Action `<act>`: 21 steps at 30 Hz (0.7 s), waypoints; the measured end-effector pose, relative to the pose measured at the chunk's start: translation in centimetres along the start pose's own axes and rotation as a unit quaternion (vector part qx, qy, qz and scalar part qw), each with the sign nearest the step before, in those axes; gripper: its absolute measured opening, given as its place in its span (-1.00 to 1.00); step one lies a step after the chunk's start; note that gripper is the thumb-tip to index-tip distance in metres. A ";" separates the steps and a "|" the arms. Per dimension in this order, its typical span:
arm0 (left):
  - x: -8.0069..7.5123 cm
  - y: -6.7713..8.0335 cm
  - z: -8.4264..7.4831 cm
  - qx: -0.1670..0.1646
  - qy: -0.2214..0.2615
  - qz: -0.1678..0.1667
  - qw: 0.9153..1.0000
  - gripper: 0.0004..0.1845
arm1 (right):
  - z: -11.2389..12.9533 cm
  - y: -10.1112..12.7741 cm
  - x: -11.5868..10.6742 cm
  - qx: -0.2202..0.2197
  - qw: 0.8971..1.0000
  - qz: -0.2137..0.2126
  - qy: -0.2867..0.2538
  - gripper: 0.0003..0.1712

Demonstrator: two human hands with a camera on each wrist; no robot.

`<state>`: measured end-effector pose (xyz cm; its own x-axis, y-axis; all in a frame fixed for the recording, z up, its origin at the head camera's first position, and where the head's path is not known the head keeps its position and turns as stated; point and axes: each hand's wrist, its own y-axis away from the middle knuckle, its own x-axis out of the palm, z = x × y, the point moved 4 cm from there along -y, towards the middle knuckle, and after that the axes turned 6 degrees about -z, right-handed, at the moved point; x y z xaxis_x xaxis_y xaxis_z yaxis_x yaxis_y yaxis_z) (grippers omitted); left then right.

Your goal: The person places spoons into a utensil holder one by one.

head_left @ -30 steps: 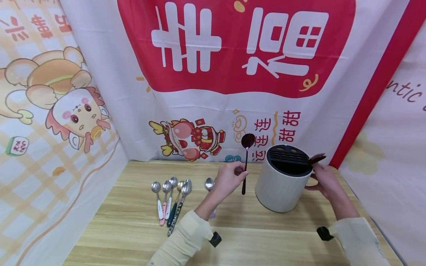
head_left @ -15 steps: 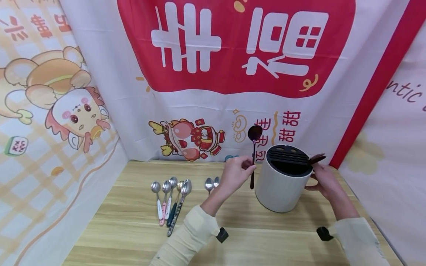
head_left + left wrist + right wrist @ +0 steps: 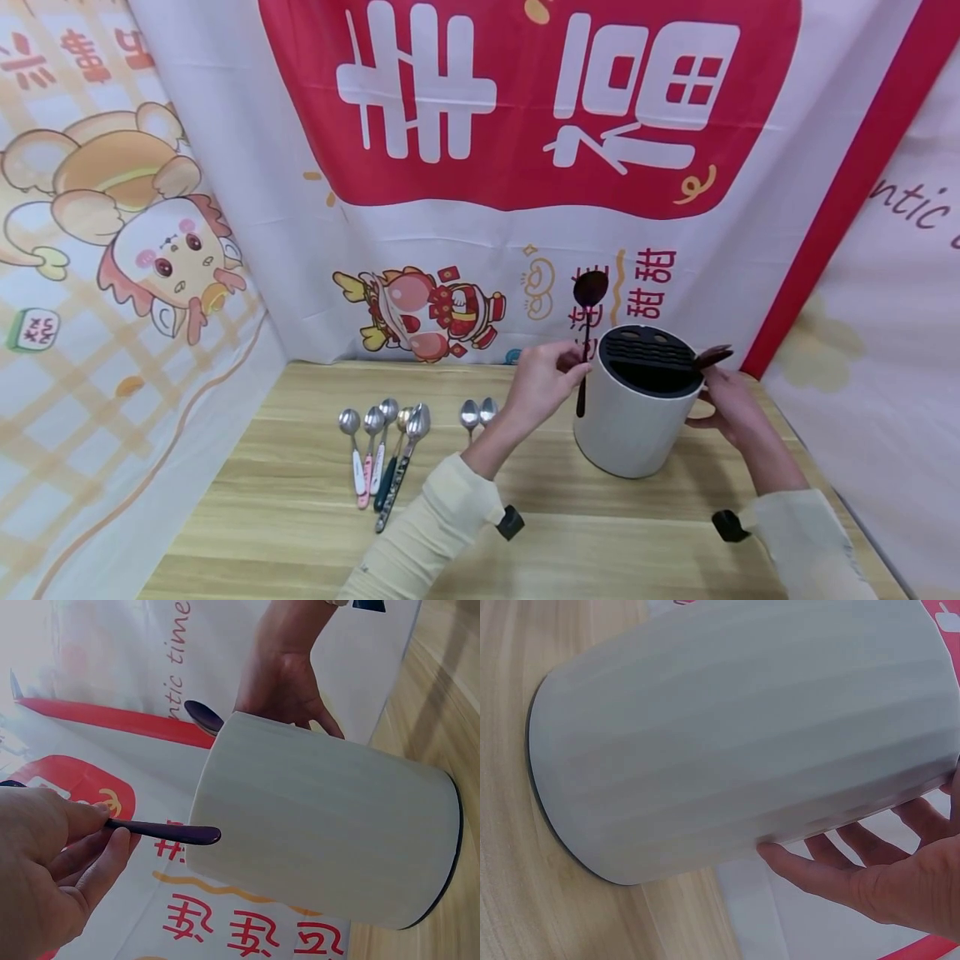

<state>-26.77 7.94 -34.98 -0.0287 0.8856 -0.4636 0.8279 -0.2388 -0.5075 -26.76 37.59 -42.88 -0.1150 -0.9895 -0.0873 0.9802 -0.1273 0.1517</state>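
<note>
My left hand (image 3: 545, 382) pinches a dark, long-handled spoon (image 3: 591, 289) by its handle between thumb and fingers. Bowl up, the spoon is nearly upright just left of a white round utensil holder (image 3: 633, 429) with a black slotted top. In the left wrist view the handle's end (image 3: 199, 834) shows against the holder's wall; whether they touch I cannot tell. On the far right, my right hand (image 3: 738, 408) rests on the holder's side, its thumb and extended fingers spread along the wall (image 3: 870, 877). Another dark spoon (image 3: 712, 357) stands in the holder, leaning over the right rim.
Several spoons (image 3: 386, 454) with white, pink, green and patterned handles lie in a group on the left of the wooden table (image 3: 285, 533). Two more silver spoons (image 3: 470, 414) lie near the middle, partly behind my left forearm. Printed cloth (image 3: 450, 233) hangs behind the table.
My left hand has carried the dark spoon rightward and slightly up, to the holder's left side. Two silver spoons on the table are now less covered. My right hand stays at the holder.
</note>
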 end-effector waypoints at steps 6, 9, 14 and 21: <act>0.6 -0.5 -0.9 0.007 -0.002 0.006 1.000 -0.91 | -0.1 -0.1 -0.1 0.001 1.000 -0.005 0.009 -0.68; 0.9 -0.8 -1.3 0.017 -0.005 0.008 1.000 -0.89 | -0.1 -0.1 -0.1 0.002 1.000 -0.004 0.010 -0.67; 1.2 -0.8 -1.9 0.035 -0.002 0.008 0.999 -0.90 | -0.1 -0.1 0.0 0.000 1.000 -0.001 0.006 -0.67; 1.3 -1.0 -2.3 0.053 0.002 0.002 0.999 -0.91 | 0.1 0.0 0.1 -0.005 1.000 0.001 0.007 -0.67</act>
<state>-26.34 10.25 -33.40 -0.0234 0.8863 -0.4626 0.7641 -0.2825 -0.5799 -26.76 37.53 -42.79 -0.1117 -0.9886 -0.1011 0.9817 -0.1255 0.1429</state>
